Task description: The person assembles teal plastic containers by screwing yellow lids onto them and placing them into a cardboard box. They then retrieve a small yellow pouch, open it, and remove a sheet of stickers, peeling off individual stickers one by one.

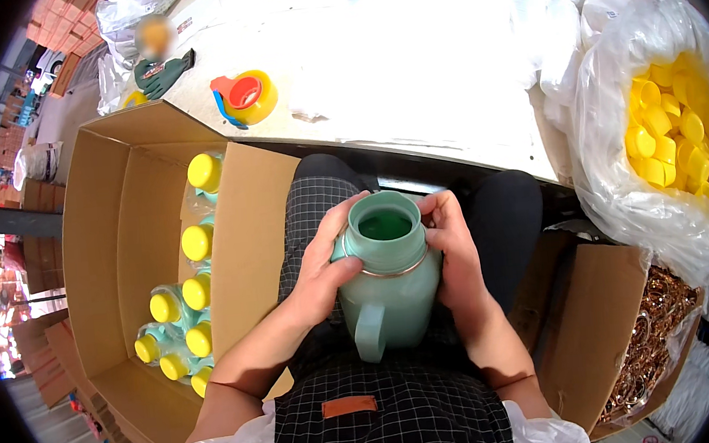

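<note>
A pale green plastic jug (391, 307) with a side handle (370, 334) stands upright in my lap, its wide mouth uncapped. Round the base of its neck runs a thin copper-coloured ring (393, 274). My left hand (325, 266) is closed on the jug's left side at the neck, the thumb lying near the ring. From the right, my right hand (456, 250) grips the neck and shoulder, its fingers bent near the rim. The jug hides part of the fingertips on both sides.
Left, a cardboard box (128, 191) holds several yellow-capped bottles (196, 244). Right, a plastic bag (602, 158) of yellow caps (667, 127) sits above a box of copper-coloured rings (663, 321). The white table (426, 72) ahead carries a yellow-and-red round piece (249, 96) and a dark glove (163, 76).
</note>
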A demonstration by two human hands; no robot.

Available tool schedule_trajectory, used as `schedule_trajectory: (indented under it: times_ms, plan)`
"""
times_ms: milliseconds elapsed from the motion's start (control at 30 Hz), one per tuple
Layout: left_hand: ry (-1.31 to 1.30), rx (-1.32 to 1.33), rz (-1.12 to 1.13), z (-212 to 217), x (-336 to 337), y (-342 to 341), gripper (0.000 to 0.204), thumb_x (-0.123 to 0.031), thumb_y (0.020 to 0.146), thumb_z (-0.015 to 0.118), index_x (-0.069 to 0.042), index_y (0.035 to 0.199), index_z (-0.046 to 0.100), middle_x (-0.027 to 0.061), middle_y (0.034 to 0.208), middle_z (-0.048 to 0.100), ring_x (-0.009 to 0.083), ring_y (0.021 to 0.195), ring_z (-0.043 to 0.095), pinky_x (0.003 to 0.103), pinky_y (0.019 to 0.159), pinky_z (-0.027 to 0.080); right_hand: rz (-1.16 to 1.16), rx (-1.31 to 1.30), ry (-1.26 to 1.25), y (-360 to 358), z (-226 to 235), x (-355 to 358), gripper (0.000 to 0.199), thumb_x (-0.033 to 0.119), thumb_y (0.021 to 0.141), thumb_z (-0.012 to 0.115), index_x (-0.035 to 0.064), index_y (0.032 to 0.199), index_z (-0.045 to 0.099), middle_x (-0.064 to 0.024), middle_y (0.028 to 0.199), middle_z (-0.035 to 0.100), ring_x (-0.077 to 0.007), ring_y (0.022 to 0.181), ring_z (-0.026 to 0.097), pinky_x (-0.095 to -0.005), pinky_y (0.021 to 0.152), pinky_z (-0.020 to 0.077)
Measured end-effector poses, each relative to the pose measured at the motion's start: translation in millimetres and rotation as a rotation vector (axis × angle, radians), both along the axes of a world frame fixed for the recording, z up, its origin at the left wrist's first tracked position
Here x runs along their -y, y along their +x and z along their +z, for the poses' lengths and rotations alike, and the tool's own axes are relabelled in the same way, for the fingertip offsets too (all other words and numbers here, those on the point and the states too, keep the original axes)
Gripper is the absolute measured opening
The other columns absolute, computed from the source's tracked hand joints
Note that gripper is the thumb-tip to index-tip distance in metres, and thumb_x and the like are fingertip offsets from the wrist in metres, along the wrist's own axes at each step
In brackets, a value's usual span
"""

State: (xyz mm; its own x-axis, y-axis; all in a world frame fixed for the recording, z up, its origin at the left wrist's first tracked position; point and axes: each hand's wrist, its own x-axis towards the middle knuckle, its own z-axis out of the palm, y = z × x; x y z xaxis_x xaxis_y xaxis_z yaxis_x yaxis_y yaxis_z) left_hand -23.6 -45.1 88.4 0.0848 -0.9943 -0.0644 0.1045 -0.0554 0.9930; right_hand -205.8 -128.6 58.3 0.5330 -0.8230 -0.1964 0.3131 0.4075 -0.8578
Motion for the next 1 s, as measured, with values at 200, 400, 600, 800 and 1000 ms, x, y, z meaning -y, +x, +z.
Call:
schedule_trajectory:
  times_ms: [200, 400, 600, 800, 1000]
  plan:
    - [0.077, -0.171, 0.030, -3.1, -4.8, -3.6, 0.059, -0.025, 0.090, 0.047, 0.001, 0.143, 0.047, 0.0148, 0.139, 0.055, 0.0236, 0.129, 0.051, 0.037, 0.112, 0.037, 0.225, 0.038, 0.134, 2.9, 0.9, 23.3, 0.024, 0.013, 0.085, 0.055, 0.0086, 0.108, 0.051, -0.0021, 0.097, 0.052, -0.0104, 0.091, 0.050, -0.0227, 0.082, 0.0411]
    - [0.173, -0.319, -0.052, -3.8, 4.9, 1.8, 0.036, -0.015, 0.097, 0.048, -0.001, 0.129, 0.058, 0.0101, 0.126, 0.061, 0.0182, 0.116, 0.058, 0.032, 0.103, 0.045, 0.418, 0.182, 0.193, 10.1, -5.6, 31.9, 0.021, 0.015, 0.090, 0.065, 0.0104, 0.107, 0.053, 0.0003, 0.096, 0.057, -0.0085, 0.087, 0.056, -0.0217, 0.076, 0.0453]
    - [0.300, -0.332, -0.079, 2.6, 28.1, -4.9, 0.026, -0.014, 0.099, 0.052, -0.002, 0.119, 0.063, 0.0066, 0.113, 0.064, 0.0148, 0.106, 0.061, 0.029, 0.094, 0.048, 0.280, 0.169, 0.138, 0.9, -27.1, 34.3, 0.022, 0.018, 0.091, 0.072, 0.0099, 0.106, 0.058, 0.0004, 0.098, 0.061, -0.0077, 0.085, 0.056, -0.0220, 0.076, 0.0458]
    - [0.145, -0.349, 0.136, -33.7, 55.4, -20.4, 0.036, -0.025, 0.103, 0.047, -0.002, 0.130, 0.053, 0.0119, 0.119, 0.064, 0.0192, 0.107, 0.063, 0.034, 0.096, 0.050, 0.187, -0.194, -0.485, -30.1, 40.3, 40.2, 0.052, 0.014, 0.081, 0.081, 0.0058, 0.127, 0.060, -0.0040, 0.122, 0.062, -0.0174, 0.114, 0.059, -0.0306, 0.099, 0.0470]
    - [0.309, -0.165, 0.268, -77.4, -1.3, -24.4, 0.045, -0.041, 0.105, 0.046, -0.007, 0.133, 0.054, 0.0092, 0.127, 0.060, 0.0196, 0.110, 0.056, 0.030, 0.088, 0.045, -0.447, -0.247, -1.022, -107.3, 72.8, 28.5, 0.078, 0.020, 0.062, 0.095, 0.0049, 0.126, 0.053, -0.0144, 0.123, 0.059, -0.0241, 0.110, 0.062, -0.0396, 0.092, 0.0503]
